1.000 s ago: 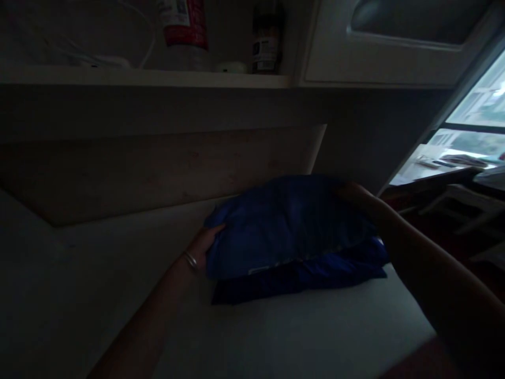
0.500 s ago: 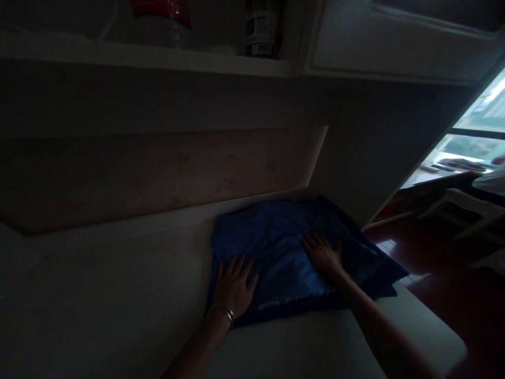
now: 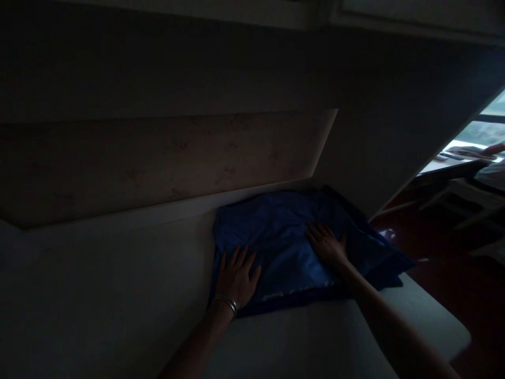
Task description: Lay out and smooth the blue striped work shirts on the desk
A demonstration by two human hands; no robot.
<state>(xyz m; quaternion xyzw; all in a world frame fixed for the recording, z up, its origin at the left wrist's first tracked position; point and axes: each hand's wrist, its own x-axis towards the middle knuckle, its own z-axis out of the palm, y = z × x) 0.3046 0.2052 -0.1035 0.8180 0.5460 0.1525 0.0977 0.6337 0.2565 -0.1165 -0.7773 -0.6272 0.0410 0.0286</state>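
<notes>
A blue pillow (image 3: 288, 231) lies at the head end of a white mattress (image 3: 118, 295), against the pale headboard panel (image 3: 158, 158). My left hand (image 3: 235, 279) rests flat on the pillow's near left part, fingers spread, with a bracelet on the wrist. Flat on the middle of the pillow lies my right hand (image 3: 327, 246), fingers spread too. Neither hand grips anything. The room is very dark.
The mattress's right edge (image 3: 442, 326) drops to a dark red floor (image 3: 453, 263). At the far right a desk (image 3: 453, 160) with items stands by a bright window, and a white chair (image 3: 465, 195) stands below it. A dark wall rises above the headboard.
A second ago both hands held the pillow by its ends, lifted. They set it down against the headboard and now press flat on top. The view has tilted downward.
</notes>
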